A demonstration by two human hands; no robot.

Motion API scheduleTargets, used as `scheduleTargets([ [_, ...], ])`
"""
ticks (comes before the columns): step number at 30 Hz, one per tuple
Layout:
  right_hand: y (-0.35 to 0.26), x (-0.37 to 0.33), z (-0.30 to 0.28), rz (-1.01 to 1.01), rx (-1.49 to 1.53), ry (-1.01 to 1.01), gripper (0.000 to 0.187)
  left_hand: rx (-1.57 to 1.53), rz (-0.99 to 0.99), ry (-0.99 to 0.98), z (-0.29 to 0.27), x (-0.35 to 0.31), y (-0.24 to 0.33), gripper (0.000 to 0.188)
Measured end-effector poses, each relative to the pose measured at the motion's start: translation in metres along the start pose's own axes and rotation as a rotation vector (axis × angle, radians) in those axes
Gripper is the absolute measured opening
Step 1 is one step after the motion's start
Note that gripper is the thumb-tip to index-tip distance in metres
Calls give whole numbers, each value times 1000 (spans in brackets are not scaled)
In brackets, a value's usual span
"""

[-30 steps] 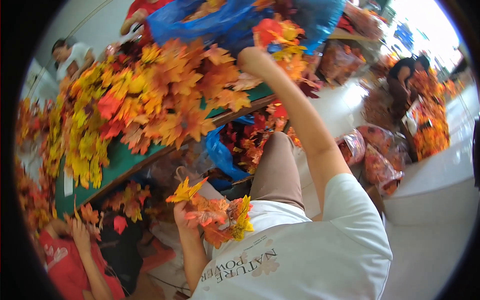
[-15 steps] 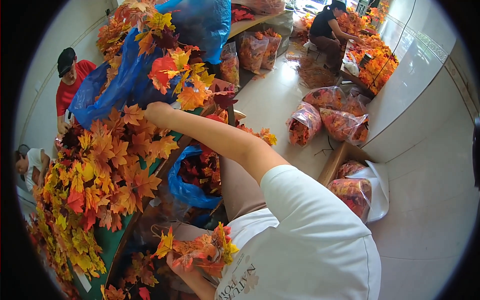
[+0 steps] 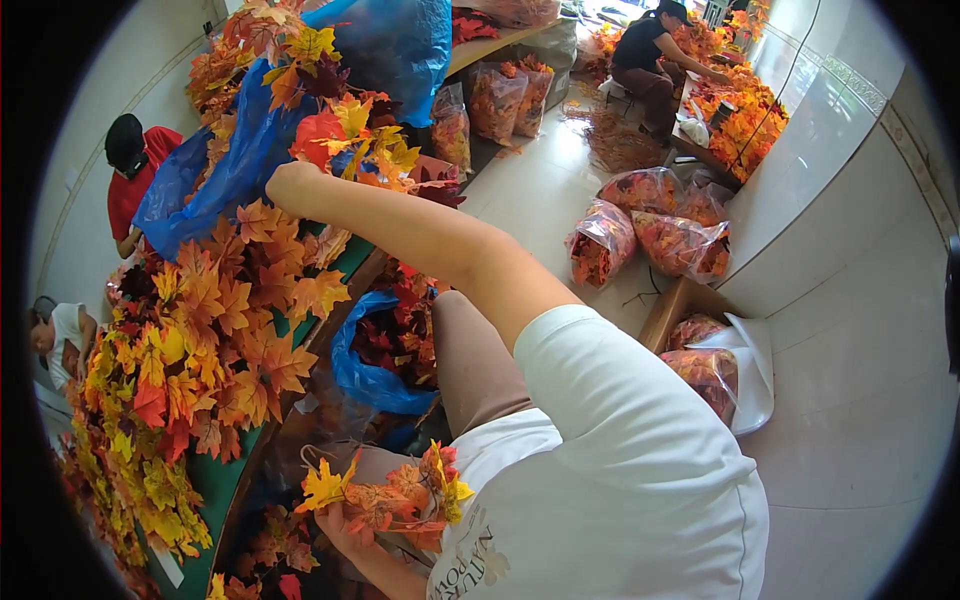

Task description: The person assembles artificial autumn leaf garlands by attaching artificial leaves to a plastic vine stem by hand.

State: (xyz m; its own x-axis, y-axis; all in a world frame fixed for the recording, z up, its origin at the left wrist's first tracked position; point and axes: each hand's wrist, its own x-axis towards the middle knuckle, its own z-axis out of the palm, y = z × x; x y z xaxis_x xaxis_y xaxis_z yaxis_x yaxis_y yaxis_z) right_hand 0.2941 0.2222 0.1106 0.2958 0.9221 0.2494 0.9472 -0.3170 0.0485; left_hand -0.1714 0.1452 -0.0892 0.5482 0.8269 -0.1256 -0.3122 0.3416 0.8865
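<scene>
My left hand is low by my lap and grips a small bunch of artificial maple leaves, yellow, orange and red. My right arm stretches across to a heap of orange and red leaves spilling from a blue plastic bag. My right hand is curled at the edge of that heap, with its fingertips hidden among the leaves. A long pile of autumn leaves covers the green table in front of me.
Another blue bag of dark red leaves sits under the table by my knees. Clear bags of leaves and a cardboard box stand on the tiled floor. Other people sit at the left and far back.
The view has swung, so the table now lies to my left. My right hand has stayed at the leaves by the blue bag. My left hand still holds its bunch.
</scene>
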Motion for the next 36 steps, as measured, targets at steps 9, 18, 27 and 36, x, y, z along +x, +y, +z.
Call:
scheduleTargets([
  [9,-10,13,-4,-180,14,-2,17,-21,-7,48,-7,-11,6,37],
  [18,19,5,-18,-19,7,222,15,78,-5,145,1,-10,4,32],
  [27,67,-48,-18,-608,677,-8,17,501,226,284,9,5,11,34],
  [36,-59,-153,-8,188,1916,93,19,763,355,300,37,10,5,18],
])
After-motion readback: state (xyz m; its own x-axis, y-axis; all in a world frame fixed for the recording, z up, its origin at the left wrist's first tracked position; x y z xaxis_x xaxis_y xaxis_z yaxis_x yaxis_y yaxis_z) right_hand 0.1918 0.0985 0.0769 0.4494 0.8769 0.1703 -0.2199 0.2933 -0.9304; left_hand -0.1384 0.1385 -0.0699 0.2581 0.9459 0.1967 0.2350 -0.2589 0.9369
